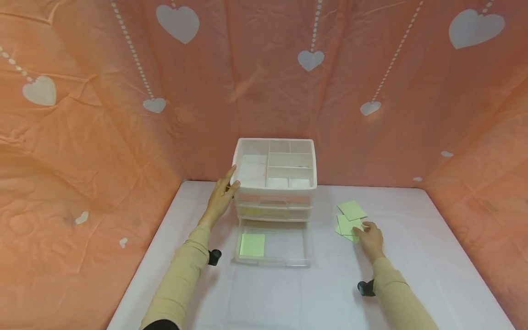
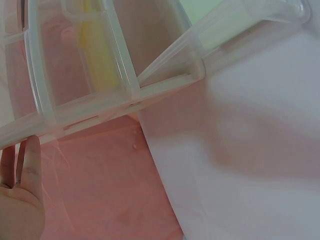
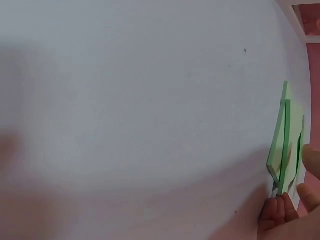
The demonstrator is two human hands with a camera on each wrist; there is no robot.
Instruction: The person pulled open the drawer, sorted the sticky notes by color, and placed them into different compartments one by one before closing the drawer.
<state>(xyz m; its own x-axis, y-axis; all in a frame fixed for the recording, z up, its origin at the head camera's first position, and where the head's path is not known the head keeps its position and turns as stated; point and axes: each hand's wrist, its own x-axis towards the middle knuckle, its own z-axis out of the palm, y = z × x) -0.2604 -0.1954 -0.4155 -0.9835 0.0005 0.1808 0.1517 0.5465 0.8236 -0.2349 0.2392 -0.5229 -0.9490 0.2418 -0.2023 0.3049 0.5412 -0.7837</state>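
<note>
A white plastic drawer organizer (image 1: 274, 189) stands at the table's back, its top tray divided into compartments. My left hand (image 1: 220, 197) rests against the organizer's left side, fingers fairly straight; in the left wrist view, the fingers (image 2: 31, 167) touch its edge. The clear bottom drawer (image 1: 286, 243) is pulled out, with a light green sticky note pad (image 1: 252, 245) in its left part. To the right, several green sticky note pads (image 1: 352, 210) lie overlapping on the table. My right hand (image 1: 371, 240) pinches one sticky note pad (image 3: 286, 145) at its near right corner.
Something yellow (image 2: 97, 50) shows through a closed middle drawer. White cloth covers the table (image 1: 264, 302). Orange-pink curtains (image 1: 264, 91) with white hearts close off the back and both sides. A dark wrist camera (image 1: 366, 288) sticks out below the right sleeve.
</note>
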